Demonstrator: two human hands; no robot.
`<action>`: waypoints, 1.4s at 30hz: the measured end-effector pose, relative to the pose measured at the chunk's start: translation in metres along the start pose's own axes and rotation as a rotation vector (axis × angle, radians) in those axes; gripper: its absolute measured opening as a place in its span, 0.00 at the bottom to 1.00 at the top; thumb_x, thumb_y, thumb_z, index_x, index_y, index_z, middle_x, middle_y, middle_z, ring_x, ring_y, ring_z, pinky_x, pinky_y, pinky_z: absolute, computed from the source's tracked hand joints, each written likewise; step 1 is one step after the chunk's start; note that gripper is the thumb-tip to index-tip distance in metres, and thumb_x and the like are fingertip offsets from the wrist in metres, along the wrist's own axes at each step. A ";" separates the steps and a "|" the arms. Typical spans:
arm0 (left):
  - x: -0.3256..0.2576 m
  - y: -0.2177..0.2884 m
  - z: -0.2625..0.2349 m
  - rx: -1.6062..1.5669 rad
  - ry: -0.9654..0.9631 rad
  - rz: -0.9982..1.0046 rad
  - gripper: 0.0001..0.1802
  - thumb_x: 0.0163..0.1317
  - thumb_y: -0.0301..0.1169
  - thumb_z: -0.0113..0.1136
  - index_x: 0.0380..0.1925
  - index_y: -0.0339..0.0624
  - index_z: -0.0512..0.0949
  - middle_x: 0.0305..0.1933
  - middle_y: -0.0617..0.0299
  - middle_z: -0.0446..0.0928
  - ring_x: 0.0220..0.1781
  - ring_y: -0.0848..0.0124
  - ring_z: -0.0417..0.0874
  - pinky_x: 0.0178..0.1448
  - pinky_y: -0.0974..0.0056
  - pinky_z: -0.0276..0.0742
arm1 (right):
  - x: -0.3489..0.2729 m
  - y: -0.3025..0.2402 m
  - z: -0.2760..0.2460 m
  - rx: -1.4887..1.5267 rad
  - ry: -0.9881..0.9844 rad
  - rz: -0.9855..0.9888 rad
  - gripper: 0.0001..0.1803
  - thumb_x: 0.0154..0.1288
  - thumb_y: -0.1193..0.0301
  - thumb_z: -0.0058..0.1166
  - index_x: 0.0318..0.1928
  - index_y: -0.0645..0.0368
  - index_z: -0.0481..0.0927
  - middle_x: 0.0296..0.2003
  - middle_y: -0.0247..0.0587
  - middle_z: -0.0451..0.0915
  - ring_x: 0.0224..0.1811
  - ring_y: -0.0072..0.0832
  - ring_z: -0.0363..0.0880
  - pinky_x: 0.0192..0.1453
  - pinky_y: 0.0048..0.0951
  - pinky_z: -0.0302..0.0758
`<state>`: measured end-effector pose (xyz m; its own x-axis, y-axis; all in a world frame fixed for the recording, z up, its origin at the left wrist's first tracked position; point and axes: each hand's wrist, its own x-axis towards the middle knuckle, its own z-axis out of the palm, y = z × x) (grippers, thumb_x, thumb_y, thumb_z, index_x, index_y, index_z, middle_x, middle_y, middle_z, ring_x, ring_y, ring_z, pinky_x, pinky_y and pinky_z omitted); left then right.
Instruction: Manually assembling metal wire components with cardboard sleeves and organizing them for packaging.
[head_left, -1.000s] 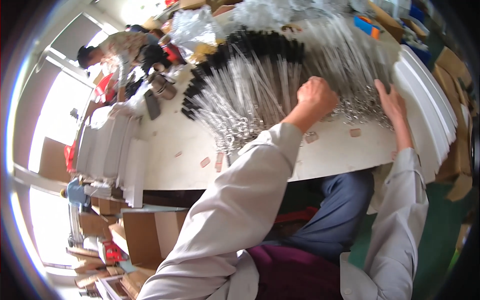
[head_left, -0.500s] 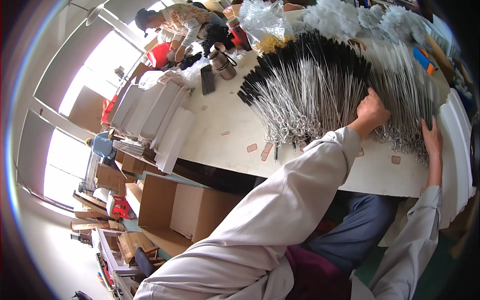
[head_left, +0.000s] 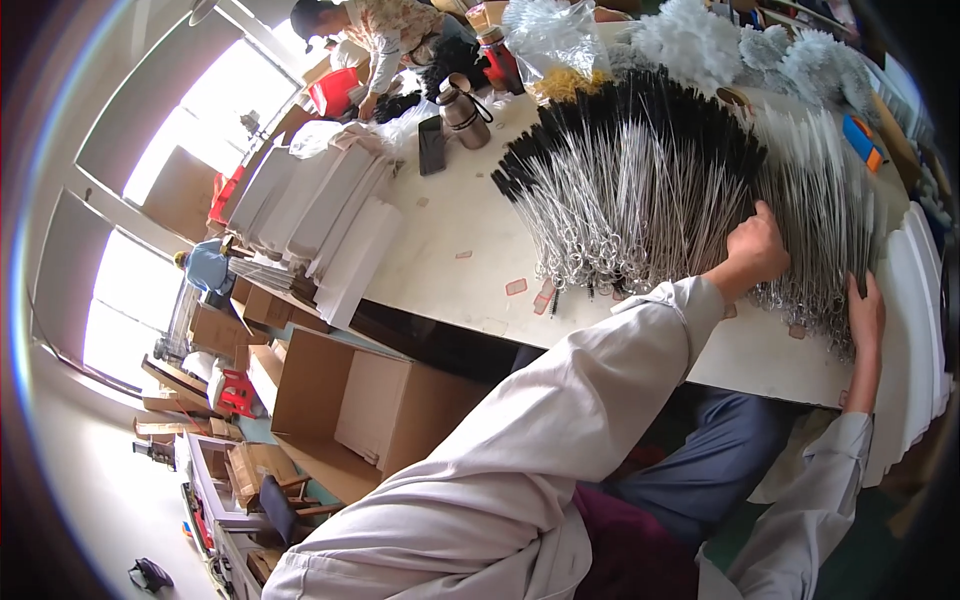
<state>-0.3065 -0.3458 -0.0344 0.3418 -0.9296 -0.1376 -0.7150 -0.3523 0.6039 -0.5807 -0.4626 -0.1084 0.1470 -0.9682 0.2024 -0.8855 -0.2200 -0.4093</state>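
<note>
Bottle brushes with looped wire handles lie fanned on the white table (head_left: 440, 235). The larger bunch has black bristles (head_left: 640, 190); to its right is a bunch with white bristles (head_left: 820, 200). My left hand (head_left: 757, 247) sits where the bunches meet, one finger pointing away and the others curled; what they grip is hidden. Along the right edge of the white bunch rests my right hand (head_left: 867, 312), fingers extended beside the wires. The wire loops (head_left: 590, 255) point toward me.
White foam sheets (head_left: 910, 320) stand at the right, more white slabs (head_left: 320, 205) at the left. A steel flask (head_left: 464, 118), phone (head_left: 431, 146) and orange-blue tool (head_left: 862, 142) lie farther off. An open carton (head_left: 345, 405) stands below the table. Another person (head_left: 385, 40) works across.
Both hands have slid slightly toward me along the white brushes, the right one more clearly. The whole view has shifted a little.
</note>
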 end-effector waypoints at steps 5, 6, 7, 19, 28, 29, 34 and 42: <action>-0.013 -0.002 0.004 -0.015 0.009 0.029 0.53 0.55 0.31 0.69 0.74 0.21 0.49 0.53 0.42 0.83 0.55 0.52 0.87 0.57 0.56 0.86 | -0.012 0.002 -0.006 -0.023 -0.003 -0.001 0.38 0.76 0.47 0.51 0.73 0.65 0.69 0.69 0.63 0.72 0.74 0.53 0.68 0.77 0.44 0.64; -0.016 -0.004 0.003 -0.032 0.008 0.033 0.52 0.54 0.30 0.68 0.74 0.21 0.49 0.52 0.42 0.83 0.55 0.51 0.87 0.56 0.55 0.86 | -0.014 0.003 -0.005 -0.023 -0.004 -0.005 0.38 0.76 0.47 0.51 0.73 0.65 0.69 0.69 0.63 0.72 0.74 0.53 0.68 0.77 0.44 0.64; -0.020 -0.004 0.005 -0.049 0.004 0.042 0.52 0.54 0.29 0.67 0.73 0.20 0.50 0.52 0.42 0.83 0.55 0.50 0.87 0.56 0.55 0.86 | -0.016 0.006 -0.006 -0.013 -0.002 -0.013 0.38 0.76 0.47 0.51 0.73 0.66 0.69 0.69 0.63 0.72 0.74 0.54 0.68 0.77 0.44 0.64; -0.041 -0.007 0.010 -0.103 -0.008 0.042 0.52 0.53 0.27 0.65 0.75 0.21 0.49 0.50 0.41 0.84 0.54 0.48 0.87 0.57 0.53 0.85 | -0.036 0.015 -0.014 0.038 0.008 -0.048 0.37 0.78 0.50 0.51 0.72 0.68 0.69 0.67 0.65 0.73 0.72 0.55 0.70 0.76 0.43 0.65; -0.050 -0.009 0.006 -0.140 0.043 0.068 0.50 0.55 0.26 0.61 0.76 0.22 0.49 0.50 0.39 0.84 0.54 0.47 0.87 0.58 0.51 0.84 | -0.036 0.016 -0.013 -0.006 0.024 -0.058 0.39 0.78 0.46 0.49 0.73 0.67 0.68 0.68 0.65 0.73 0.72 0.56 0.70 0.74 0.45 0.67; -0.051 -0.011 0.008 -0.143 0.048 0.069 0.50 0.55 0.26 0.61 0.76 0.22 0.49 0.50 0.39 0.84 0.54 0.47 0.87 0.58 0.51 0.84 | -0.037 0.014 -0.015 -0.016 0.038 -0.048 0.40 0.77 0.45 0.49 0.73 0.67 0.67 0.68 0.65 0.73 0.72 0.56 0.70 0.74 0.45 0.67; -0.078 -0.024 0.004 -0.152 0.076 0.213 0.38 0.57 0.30 0.61 0.65 0.20 0.62 0.48 0.32 0.81 0.52 0.41 0.86 0.57 0.46 0.83 | -0.054 -0.013 -0.021 -0.003 0.101 -0.010 0.42 0.77 0.42 0.47 0.74 0.65 0.67 0.69 0.64 0.71 0.73 0.56 0.69 0.75 0.45 0.66; -0.135 -0.052 0.015 -0.016 0.283 0.650 0.31 0.57 0.36 0.70 0.55 0.28 0.71 0.50 0.40 0.74 0.55 0.44 0.77 0.59 0.47 0.75 | -0.071 0.021 -0.009 0.071 0.204 -0.030 0.45 0.78 0.38 0.41 0.74 0.66 0.66 0.71 0.62 0.70 0.74 0.55 0.67 0.77 0.44 0.63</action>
<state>-0.3245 -0.2031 -0.0593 -0.0044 -0.8865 0.4628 -0.8198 0.2682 0.5060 -0.6139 -0.3980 -0.1236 0.0741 -0.9186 0.3882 -0.8475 -0.2632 -0.4609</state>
